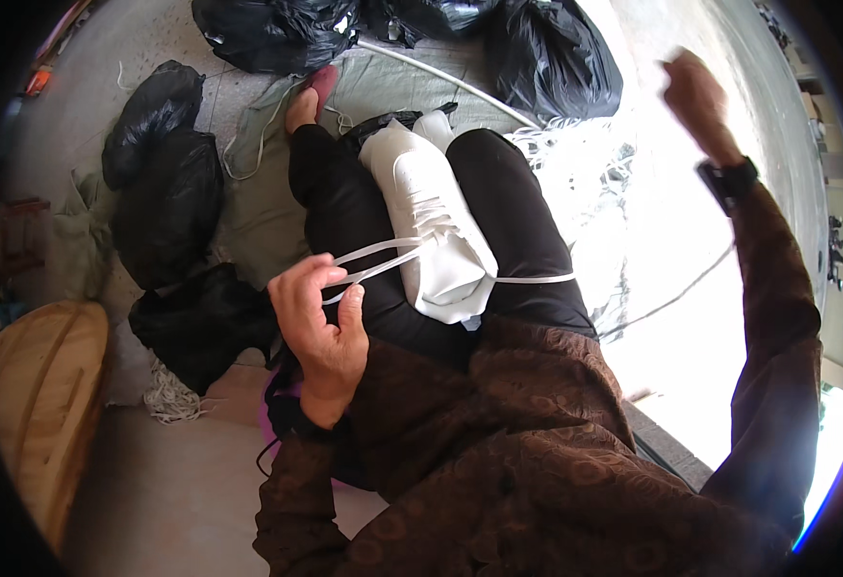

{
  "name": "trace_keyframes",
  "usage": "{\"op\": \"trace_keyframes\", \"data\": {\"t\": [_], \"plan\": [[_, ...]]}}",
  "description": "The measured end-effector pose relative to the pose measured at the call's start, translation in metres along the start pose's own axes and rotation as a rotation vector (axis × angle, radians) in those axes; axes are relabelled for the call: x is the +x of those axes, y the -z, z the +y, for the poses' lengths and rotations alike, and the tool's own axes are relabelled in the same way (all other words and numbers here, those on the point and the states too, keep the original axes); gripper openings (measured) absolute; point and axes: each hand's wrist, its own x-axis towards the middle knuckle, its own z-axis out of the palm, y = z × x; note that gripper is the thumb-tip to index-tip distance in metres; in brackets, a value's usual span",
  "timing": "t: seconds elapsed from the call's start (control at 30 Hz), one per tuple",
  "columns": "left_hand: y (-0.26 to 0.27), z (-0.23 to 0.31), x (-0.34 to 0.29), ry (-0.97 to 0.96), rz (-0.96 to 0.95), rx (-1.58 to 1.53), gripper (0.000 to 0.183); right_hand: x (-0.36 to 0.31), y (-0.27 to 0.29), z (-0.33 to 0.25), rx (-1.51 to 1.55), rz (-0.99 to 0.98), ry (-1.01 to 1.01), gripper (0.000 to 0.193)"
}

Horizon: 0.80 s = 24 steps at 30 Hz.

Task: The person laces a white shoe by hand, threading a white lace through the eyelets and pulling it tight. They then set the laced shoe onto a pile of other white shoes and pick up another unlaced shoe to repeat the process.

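A white shoe (404, 183) rests between my thighs, its toe pointing away from me and its opening toward me. White shoelaces (383, 252) stretch left from its upper to my left hand (320, 332), where thumb and fingers close on them. Another lace end (537, 280) runs from the shoe across my right thigh. Out to the right, well apart from the shoe, my right hand (698, 101) is raised in a fist. Whatever it may hold cannot be made out. Part of another white shoe (433, 127) shows behind the first one.
Black plastic bags (561, 58) lie along the far side, with more black bags (166, 207) at the left. A pile of white laces (575, 159) lies right of my knee. A pale rod (450, 85) crosses the floor, and a wooden board-like piece (51, 394) stands at the lower left.
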Motion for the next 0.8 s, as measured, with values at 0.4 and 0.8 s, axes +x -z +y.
{"op": "trace_keyframes", "data": {"t": [0.4, 0.8], "plan": [[-0.029, 0.064, -0.037, 1.427, -0.604, -1.265, 0.028, -0.153, 0.013, -0.239, 0.867, -0.184, 0.399, 0.024], [-0.017, 0.041, -0.045, 0.348, -0.271, -0.390, 0.023, 0.053, -0.017, 0.048, 0.175, 0.183, -0.254, 0.017]]}}
